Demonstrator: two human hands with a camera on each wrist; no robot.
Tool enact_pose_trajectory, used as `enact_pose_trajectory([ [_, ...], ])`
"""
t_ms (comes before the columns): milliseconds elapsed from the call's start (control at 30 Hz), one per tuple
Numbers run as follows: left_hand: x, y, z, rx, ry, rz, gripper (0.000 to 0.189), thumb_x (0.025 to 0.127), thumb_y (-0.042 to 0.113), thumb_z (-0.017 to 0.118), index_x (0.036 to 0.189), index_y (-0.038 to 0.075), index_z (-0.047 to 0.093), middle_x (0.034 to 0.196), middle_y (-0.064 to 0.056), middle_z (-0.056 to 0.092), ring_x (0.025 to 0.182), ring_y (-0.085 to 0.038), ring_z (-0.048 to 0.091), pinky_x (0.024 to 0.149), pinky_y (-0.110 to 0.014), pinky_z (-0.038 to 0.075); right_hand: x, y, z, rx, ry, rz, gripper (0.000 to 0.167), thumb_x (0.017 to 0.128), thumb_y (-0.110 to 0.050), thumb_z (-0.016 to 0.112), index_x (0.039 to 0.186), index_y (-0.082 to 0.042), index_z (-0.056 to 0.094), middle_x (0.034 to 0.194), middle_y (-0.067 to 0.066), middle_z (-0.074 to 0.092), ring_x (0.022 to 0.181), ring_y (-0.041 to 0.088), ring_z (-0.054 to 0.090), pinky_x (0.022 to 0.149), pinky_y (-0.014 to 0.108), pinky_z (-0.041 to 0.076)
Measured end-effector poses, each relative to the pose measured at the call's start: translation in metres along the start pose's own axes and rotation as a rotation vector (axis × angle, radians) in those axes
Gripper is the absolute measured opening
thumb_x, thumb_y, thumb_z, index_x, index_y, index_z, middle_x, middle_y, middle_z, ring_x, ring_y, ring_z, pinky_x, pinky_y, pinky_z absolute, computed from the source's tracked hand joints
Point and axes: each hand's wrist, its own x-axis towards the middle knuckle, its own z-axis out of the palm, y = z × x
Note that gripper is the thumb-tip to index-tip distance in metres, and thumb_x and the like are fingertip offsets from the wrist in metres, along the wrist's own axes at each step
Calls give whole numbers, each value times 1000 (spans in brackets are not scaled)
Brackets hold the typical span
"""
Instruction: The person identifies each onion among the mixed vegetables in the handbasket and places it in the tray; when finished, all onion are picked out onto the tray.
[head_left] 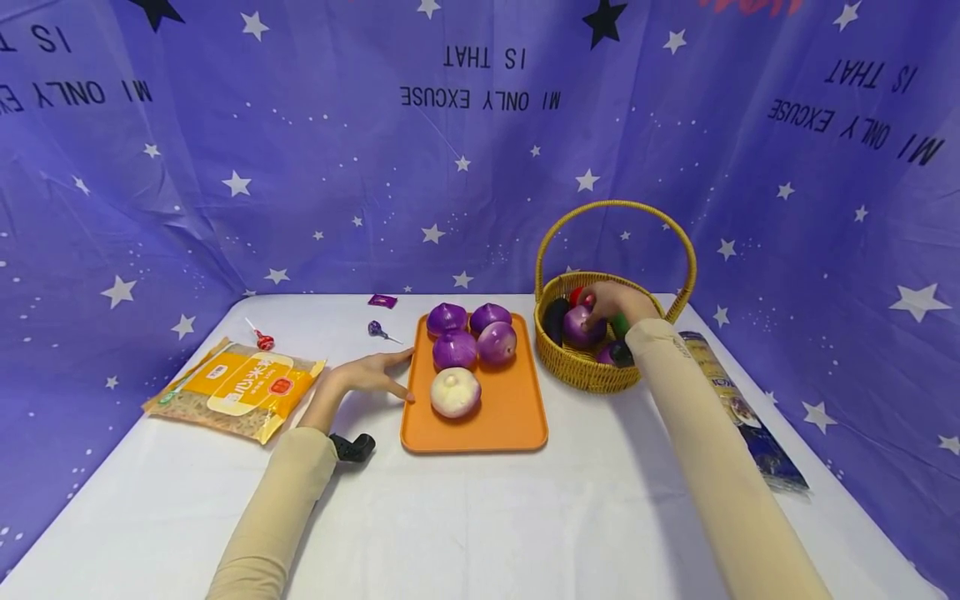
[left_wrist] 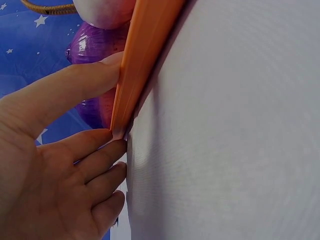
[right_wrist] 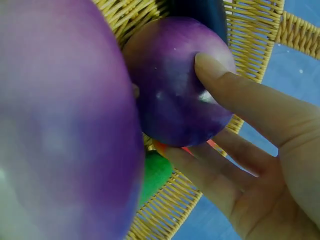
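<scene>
My right hand [head_left: 621, 300] reaches into the wicker basket [head_left: 592, 379]. Its thumb presses one side of a round purple onion [right_wrist: 172, 95] and its fingers curl round the other. Another purple onion [right_wrist: 65, 125] looms close in the right wrist view. At the left side of the orange tray [head_left: 513, 417], my left hand [head_left: 366, 375] touches the edge, thumb at the rim and fingers extended. On the tray sit several purple onions [head_left: 454, 350] and a paler, white-and-purple one [head_left: 455, 393].
Also in the basket are a dark vegetable [head_left: 555, 319] and something green [right_wrist: 156, 175]. A yellow food bag [head_left: 240, 387], a red lollipop [head_left: 264, 341], a purple lollipop [head_left: 377, 328] and a purple wrapped candy [head_left: 383, 301] lie left. A dark blue packet [head_left: 757, 429] lies right.
</scene>
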Motion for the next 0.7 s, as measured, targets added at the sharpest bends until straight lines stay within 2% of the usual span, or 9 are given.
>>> enact_pose_trajectory([
  [167, 0, -1, 0, 1, 7, 10, 100, 77, 41, 78, 154, 9, 22, 155, -20, 25, 141, -42, 20, 113, -59, 16, -5, -3, -5, -22, 54, -89, 55, 74, -26, 83, 119, -3, 62, 113, 18, 61, 107, 35, 56, 92, 47, 47],
  [233, -1, -1, 0, 0, 9, 13, 100, 77, 40, 78, 153, 8, 23, 155, -21, 25, 141, -42, 20, 113, -59, 16, -12, -10, -8, -23, 72, -88, 53, 75, -19, 81, 121, -2, 61, 115, 20, 61, 109, 36, 55, 95, 50, 45],
  [433, -1, -1, 1, 7, 12, 9, 100, 77, 41, 78, 154, 8, 22, 155, -21, 25, 141, -42, 20, 114, -58, 16, -26, -18, -8, -72, 187, -181, 52, 75, -12, 81, 122, -2, 61, 112, 20, 63, 103, 36, 57, 90, 48, 47],
  [700, -2, 1, 0, 8, 17, 22, 100, 77, 40, 78, 153, 6, 23, 154, -22, 26, 141, -42, 21, 114, -58, 16, -50, -41, -4, -10, 320, -282, 52, 75, -10, 82, 121, -1, 60, 115, 19, 62, 107, 35, 55, 94, 49, 45],
])
